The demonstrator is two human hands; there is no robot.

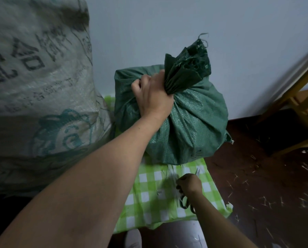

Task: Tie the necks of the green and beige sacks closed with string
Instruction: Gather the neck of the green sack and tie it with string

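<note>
The green sack (190, 126) stands on a green-and-white checked cloth (149, 203) against the wall. My left hand (151, 93) grips its gathered neck, and the frayed mouth (189, 65) fans out above my fist. Down on the cloth, my right hand (189, 184) holds dark-handled scissors (186, 203), with blurred pale string strands (173, 178) beside it. The big beige sack (36, 86) with dark and teal printing fills the left side, its neck out of view.
A wooden chair frame (296, 104) stands at the right by the wall. The dark floor (266, 185) to the right is strewn with several short pale string scraps. A white object (176, 235) lies under the cloth's near edge.
</note>
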